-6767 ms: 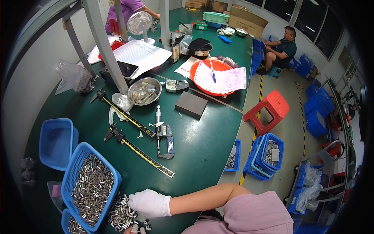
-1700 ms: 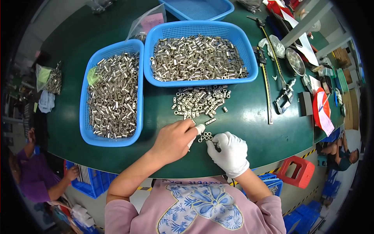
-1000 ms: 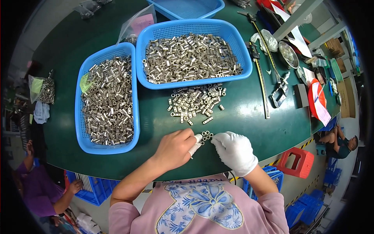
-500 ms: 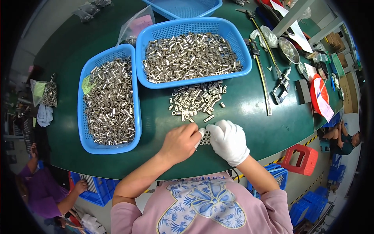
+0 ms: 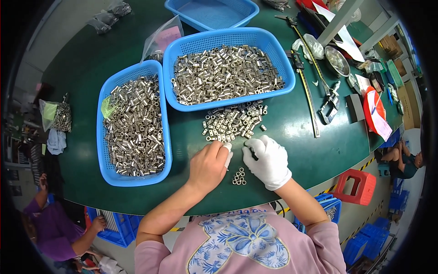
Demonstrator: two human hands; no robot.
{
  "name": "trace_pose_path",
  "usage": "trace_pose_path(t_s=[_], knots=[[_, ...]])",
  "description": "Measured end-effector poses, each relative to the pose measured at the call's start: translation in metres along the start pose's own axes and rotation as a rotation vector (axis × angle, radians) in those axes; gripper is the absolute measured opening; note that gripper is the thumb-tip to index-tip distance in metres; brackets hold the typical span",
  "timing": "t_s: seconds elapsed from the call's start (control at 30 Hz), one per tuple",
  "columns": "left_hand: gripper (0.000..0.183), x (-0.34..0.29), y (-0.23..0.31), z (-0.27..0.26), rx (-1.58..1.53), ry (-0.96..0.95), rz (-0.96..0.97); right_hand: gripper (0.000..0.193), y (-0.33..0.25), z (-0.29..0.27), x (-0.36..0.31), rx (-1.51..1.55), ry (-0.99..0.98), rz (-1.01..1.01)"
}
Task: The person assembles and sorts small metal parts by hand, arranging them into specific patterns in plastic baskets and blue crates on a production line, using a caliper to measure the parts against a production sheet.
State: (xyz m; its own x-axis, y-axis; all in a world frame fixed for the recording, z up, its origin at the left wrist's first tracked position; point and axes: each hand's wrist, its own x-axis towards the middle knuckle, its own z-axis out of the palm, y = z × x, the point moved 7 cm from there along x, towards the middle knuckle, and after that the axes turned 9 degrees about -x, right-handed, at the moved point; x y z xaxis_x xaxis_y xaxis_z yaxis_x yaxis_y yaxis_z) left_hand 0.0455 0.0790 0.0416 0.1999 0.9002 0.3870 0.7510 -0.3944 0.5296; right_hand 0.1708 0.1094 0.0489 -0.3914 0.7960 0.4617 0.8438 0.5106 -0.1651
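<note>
A: What are the hands doing?

B: Both hands are resting on the green table [image 5: 319,150], close together. The left hand [image 5: 209,165] is bare, with a white cover on one fingertip. Its fingers are curled and pressed together, but I cannot tell if they are pinching something.

A: And the right hand [image 5: 269,160]?

B: It is wearing a white glove. Its fingers are bending down to the table, and what is under them is hidden.

A: Where are the metal sleeves?

B: A loose pile [image 5: 235,122] is lying just above the hands, beside the upper basket [image 5: 278,55]. A small group [image 5: 239,176] is standing upright between the wrists. Two blue baskets are full of sleeves; the left basket [image 5: 101,137] is sitting beside the left hand.

A: Anything else?

B: A long caliper [image 5: 306,82] is lying to the right.
</note>
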Motion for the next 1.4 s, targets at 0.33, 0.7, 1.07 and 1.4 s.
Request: trace_pose_path(t_s=[0.33,0.7,1.07,1.4], knots=[[0.010,-0.006,0.004,0.001,-0.280,-0.144,-0.026,0.011,0.008,-0.003,-0.002,0.173,-0.270,0.066],[0.012,0.006,-0.008,-0.008,-0.088,0.036,-0.034,0.009,0.011,0.000,-0.006,0.312,-0.364,0.003],[0.013,-0.006,0.001,-0.001,-0.277,-0.099,0.009,0.020,0.025,0.002,0.004,0.118,-0.238,0.044],[0.016,-0.006,0.000,-0.003,-0.332,-0.161,0.023,0.015,0.033,-0.010,0.012,0.383,-0.186,-0.006]])
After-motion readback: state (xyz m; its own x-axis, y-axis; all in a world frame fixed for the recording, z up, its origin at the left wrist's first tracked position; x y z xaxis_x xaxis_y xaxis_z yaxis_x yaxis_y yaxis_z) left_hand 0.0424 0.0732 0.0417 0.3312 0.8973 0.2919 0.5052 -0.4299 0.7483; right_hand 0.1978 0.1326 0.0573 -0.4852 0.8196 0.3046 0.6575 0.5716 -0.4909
